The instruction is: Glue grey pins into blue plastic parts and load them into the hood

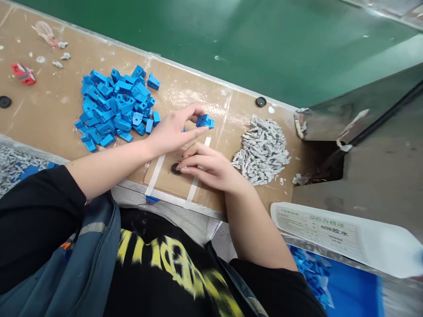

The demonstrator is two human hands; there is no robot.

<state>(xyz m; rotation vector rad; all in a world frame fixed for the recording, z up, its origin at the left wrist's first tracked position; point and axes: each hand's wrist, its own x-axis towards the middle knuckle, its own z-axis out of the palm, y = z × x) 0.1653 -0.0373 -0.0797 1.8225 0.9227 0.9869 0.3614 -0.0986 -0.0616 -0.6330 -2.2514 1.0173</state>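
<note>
My left hand is closed in a pinch on a small blue plastic block, held above the table with its stepped side partly in view. Below it, my right hand has its fingertips pressed together at a small round black cap on a cardboard pad. Whatever those fingertips hold, if anything, is hidden. A heap of similar blue blocks lies to the left of my left hand. On the other side, a pile of small grey plastic pieces lies right of my right hand.
A white plastic bottle with a printed label lies at the table's right end, beside a grey metal cabinet. A red block and a black disc lie far left. Another black disc sits near the back edge.
</note>
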